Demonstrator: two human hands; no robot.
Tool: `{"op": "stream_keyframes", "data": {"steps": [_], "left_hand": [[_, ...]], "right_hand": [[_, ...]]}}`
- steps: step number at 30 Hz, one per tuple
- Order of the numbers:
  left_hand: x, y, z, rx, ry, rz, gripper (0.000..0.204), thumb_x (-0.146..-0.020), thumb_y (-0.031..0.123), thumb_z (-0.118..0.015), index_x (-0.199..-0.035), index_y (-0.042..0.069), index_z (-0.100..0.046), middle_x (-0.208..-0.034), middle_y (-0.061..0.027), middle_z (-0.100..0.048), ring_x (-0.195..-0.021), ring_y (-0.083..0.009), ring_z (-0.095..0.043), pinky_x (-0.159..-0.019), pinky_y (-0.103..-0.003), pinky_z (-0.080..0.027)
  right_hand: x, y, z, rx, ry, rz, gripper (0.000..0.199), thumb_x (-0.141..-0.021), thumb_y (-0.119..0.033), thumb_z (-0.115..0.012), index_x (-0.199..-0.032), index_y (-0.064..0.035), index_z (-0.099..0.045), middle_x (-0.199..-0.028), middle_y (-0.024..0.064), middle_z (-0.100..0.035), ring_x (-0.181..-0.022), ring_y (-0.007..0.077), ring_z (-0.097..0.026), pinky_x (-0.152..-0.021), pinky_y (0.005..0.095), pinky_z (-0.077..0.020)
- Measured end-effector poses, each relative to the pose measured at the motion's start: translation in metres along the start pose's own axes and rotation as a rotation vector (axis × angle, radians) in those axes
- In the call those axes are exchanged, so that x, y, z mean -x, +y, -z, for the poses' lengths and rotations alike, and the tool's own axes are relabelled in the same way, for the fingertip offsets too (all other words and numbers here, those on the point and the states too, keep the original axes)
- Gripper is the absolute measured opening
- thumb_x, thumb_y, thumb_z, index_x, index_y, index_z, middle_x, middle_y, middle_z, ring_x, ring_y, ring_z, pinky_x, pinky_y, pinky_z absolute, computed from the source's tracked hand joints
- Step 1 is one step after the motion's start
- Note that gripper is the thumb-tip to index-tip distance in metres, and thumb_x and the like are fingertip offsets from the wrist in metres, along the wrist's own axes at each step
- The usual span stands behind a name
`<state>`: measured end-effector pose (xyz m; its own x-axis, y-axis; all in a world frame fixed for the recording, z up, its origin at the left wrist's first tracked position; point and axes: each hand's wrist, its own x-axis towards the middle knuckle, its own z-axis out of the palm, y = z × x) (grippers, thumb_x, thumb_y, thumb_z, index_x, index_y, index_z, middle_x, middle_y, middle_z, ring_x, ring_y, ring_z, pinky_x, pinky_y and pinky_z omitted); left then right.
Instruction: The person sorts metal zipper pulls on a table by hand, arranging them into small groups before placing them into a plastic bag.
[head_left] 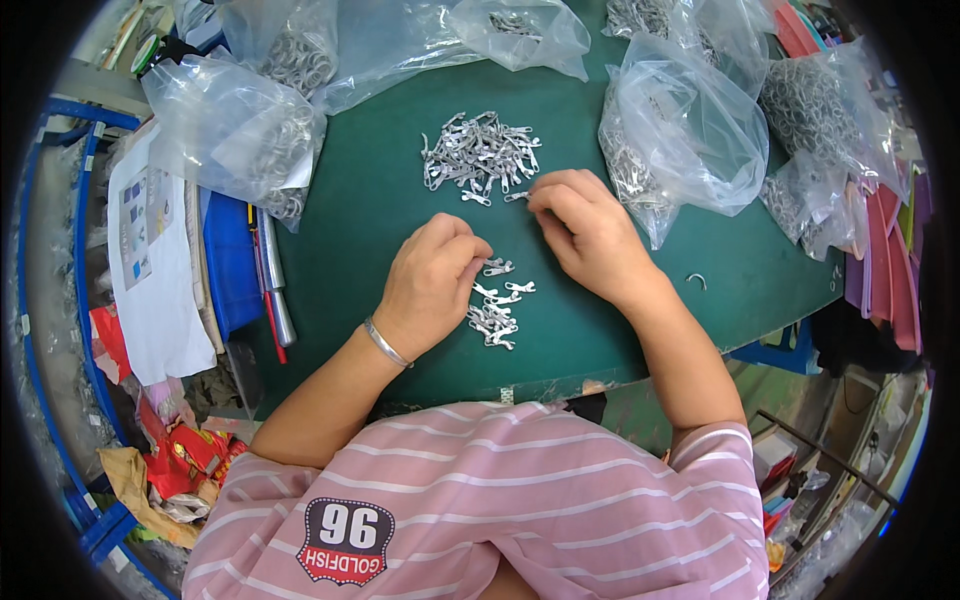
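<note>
— What were the 2 hands doing?
— The right hand (590,232) pinched 1 zipper pull (516,197) off the far pile (480,158); the left hand (432,280), fingers curled shut, rested beside the near pile (496,310) on the green desk (380,200).

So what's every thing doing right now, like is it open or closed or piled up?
Left hand: curled, fingers pinching a small silver metal piece.
Right hand: fingers pinching a piece at the big pile's edge.
Big pile of small silver metal clips: loose heap.
Small pile of silver clips: loosely clustered between the hands.
Clear plastic bag of metal parts: open, slumped.
Green table mat: flat.
</note>
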<state>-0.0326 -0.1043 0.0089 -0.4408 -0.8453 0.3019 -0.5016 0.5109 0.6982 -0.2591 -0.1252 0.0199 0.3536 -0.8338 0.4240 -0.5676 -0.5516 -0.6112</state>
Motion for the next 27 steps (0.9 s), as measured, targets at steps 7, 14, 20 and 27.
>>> {"op": "stream_keyframes", "data": {"steps": [7, 14, 20, 27], "left_hand": [[0.002, -0.001, 0.000, 0.011, -0.004, 0.017, 0.014, -0.082, -0.005, -0.073, -0.093, 0.003, -0.070, -0.094, -0.0100, -0.061, -0.080, -0.0270, -0.062, -0.070, -0.035, -0.051], [0.002, -0.002, 0.002, 0.013, -0.005, 0.004, 0.014, -0.083, -0.004, -0.073, -0.094, 0.003, -0.070, -0.094, -0.0098, -0.061, -0.080, -0.0264, -0.062, -0.069, -0.035, -0.051], [0.001, 0.002, 0.001, 0.009, -0.016, 0.040, 0.018, -0.084, 0.000, -0.072, -0.102, 0.003, -0.067, -0.097, -0.0123, -0.060, -0.082, -0.0300, -0.061, -0.074, -0.039, -0.050], [0.033, 0.015, 0.005, -0.041, -0.166, -0.089, 0.019, -0.083, 0.000, -0.071, -0.100, 0.003, -0.064, -0.101, -0.0136, -0.060, -0.090, -0.0350, -0.060, -0.080, -0.044, -0.049]], "right_hand": [[-0.004, 0.004, -0.005, 0.080, -0.120, 0.011, 0.015, -0.079, 0.003, -0.071, -0.090, -0.0041, -0.065, -0.094, 0.0102, -0.067, -0.090, 0.0333, -0.063, -0.078, 0.0426, -0.0533], [0.009, 0.009, 0.016, -0.077, 0.031, -0.064, 0.017, -0.078, 0.011, -0.067, -0.089, -0.0014, -0.064, -0.093, 0.0124, -0.068, -0.085, 0.0336, -0.066, -0.075, 0.0407, -0.0549], [0.017, -0.003, 0.002, -0.041, -0.081, 0.001, 0.036, -0.078, 0.011, -0.062, -0.112, -0.0017, -0.069, -0.113, 0.0156, -0.065, -0.106, 0.0364, -0.061, -0.093, 0.0433, -0.0506], [0.056, -0.036, -0.009, -0.155, -0.302, 0.049, 0.038, -0.077, 0.006, -0.062, -0.114, -0.0003, -0.069, -0.116, 0.0137, -0.064, -0.106, 0.0348, -0.059, -0.093, 0.0441, -0.0481]]}}
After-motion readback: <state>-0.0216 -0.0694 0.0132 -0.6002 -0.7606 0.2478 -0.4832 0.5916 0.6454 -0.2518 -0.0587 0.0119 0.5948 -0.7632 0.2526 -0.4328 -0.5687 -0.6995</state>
